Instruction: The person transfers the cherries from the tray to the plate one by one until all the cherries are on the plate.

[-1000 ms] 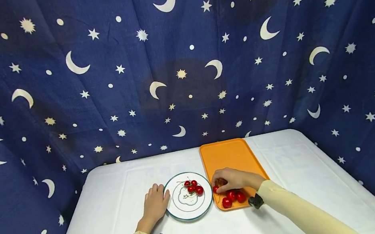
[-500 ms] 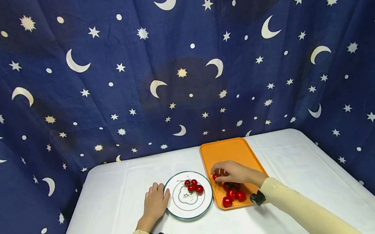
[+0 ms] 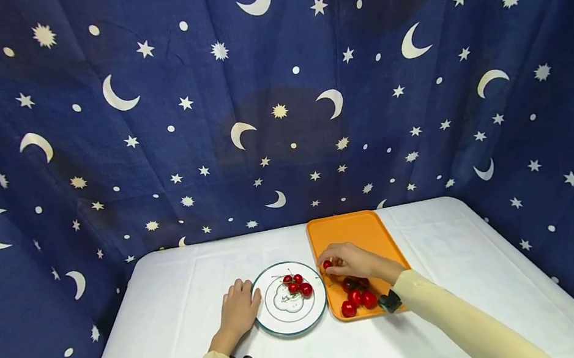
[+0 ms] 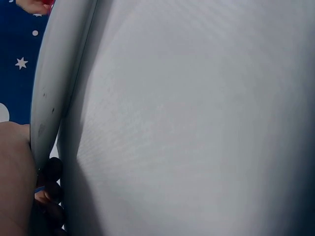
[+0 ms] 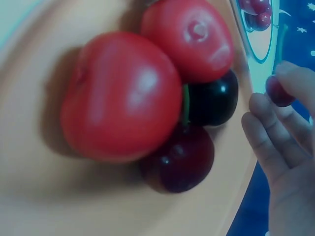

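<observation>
My right hand pinches a red cherry by thumb and fingers, its green stem pointing up in the right wrist view. It hangs above the left side of the orange tray, near the plate. Below this hand lie dark cherries and red tomatoes in the tray. My left hand holds the left rim of the white plate; the left wrist view shows the rim between thumb and fingers. Several red cherries with stems lie on the plate's right half.
A white cloth covers the table. Plate and tray stand side by side, almost touching. Behind and at both sides hangs a dark blue curtain with moons and stars.
My right hand has moved away from the tomatoes, up and then slightly left toward the plate, carrying the cherry. The left hand and plate stay in place.
</observation>
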The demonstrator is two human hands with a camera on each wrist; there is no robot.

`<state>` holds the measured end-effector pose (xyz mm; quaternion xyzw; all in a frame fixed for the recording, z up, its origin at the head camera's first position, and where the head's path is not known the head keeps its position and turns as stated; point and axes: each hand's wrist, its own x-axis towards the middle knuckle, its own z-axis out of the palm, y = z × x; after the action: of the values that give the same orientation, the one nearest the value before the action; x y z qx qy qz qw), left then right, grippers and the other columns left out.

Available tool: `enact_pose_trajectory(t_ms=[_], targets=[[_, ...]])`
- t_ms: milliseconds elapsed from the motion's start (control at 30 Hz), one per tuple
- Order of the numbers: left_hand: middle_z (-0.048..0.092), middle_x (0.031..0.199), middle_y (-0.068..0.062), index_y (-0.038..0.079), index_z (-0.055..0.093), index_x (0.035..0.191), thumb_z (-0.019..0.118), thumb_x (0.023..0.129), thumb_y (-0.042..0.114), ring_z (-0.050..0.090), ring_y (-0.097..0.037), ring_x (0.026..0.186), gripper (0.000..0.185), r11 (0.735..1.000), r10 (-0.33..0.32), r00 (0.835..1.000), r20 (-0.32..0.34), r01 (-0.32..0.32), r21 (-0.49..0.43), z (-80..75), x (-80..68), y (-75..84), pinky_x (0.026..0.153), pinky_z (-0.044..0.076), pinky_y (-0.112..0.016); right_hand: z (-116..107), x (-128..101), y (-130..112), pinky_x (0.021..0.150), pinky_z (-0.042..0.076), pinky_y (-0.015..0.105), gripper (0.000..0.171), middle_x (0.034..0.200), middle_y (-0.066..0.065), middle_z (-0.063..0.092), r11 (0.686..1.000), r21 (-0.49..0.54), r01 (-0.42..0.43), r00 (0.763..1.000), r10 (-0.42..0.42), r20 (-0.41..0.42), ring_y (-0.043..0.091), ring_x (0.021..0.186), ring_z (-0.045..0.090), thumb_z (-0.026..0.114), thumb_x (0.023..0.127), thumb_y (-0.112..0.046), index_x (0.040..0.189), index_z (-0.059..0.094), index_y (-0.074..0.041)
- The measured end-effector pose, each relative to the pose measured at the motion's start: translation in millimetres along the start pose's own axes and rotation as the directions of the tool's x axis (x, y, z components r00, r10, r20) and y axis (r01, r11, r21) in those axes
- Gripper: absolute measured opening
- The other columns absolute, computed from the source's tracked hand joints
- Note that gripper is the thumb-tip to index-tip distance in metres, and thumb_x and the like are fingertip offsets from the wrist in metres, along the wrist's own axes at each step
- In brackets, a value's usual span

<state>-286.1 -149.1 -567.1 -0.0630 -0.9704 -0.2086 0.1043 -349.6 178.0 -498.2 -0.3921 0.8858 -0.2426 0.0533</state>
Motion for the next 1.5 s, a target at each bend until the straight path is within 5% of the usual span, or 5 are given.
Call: enact_pose_trajectory(t_ms=[167, 533, 967, 1500], targets=[[0.049, 0.095, -0.008, 0.002, 0.062, 0.113, 0.052, 0.104, 0.026, 0.043, -0.021, 0.085, 0.027, 1.000, -0.009, 1.000, 0.008, 0.009, -0.011, 0.6, -0.5, 0.5, 0.075, 0.035, -0.036, 1, 1, -2, 0.082, 0.059, 0.031, 0.019, 0.108, 0.007, 0.070, 0.998, -0.014, 0.059, 0.998, -0.059, -0.019, 0.009, 0.087, 0.061, 0.068, 0.099, -0.014, 0.116, 0.074, -0.009], [0.048, 0.094, -0.007, 0.003, 0.062, 0.112, 0.052, 0.104, 0.026, 0.041, -0.020, 0.083, 0.027, 1.000, 0.001, 1.000, 0.005, -0.001, -0.011, 0.5, -0.1, 0.4, 0.074, 0.032, -0.035, 8, 15, -14, 0.081, 0.056, 0.026, 0.017, 0.105, 0.000, 0.074, 0.999, -0.021, -0.041, 0.998, 0.040, -0.051, 0.011, 0.085, 0.062, 0.070, 0.098, -0.018, 0.113, 0.072, -0.011], [0.047, 0.093, -0.006, 0.003, 0.062, 0.113, 0.050, 0.105, 0.028, 0.039, -0.018, 0.082, 0.029, 1.000, 0.007, 1.000, 0.003, -0.007, -0.005, 1.8, 1.0, -1.8, 0.074, 0.032, -0.034, 21, 28, -24, 0.080, 0.049, 0.021, 0.007, 0.098, -0.006, 0.073, 0.998, -0.016, -0.057, 0.998, 0.057, -0.011, 0.006, 0.082, 0.057, 0.070, 0.098, -0.020, 0.104, 0.069, -0.019], [0.048, 0.093, -0.007, 0.001, 0.063, 0.114, 0.052, 0.104, 0.028, 0.040, -0.019, 0.082, 0.031, 1.000, -0.002, 1.000, -0.003, 0.002, -0.006, 1.0, 0.7, -0.4, 0.074, 0.032, -0.034, 29, 33, -29, 0.085, 0.048, 0.028, 0.005, 0.100, -0.011, 0.071, 0.989, -0.059, -0.132, 0.991, 0.132, -0.006, 0.007, 0.087, 0.056, 0.069, 0.099, -0.029, 0.102, 0.072, -0.025]])
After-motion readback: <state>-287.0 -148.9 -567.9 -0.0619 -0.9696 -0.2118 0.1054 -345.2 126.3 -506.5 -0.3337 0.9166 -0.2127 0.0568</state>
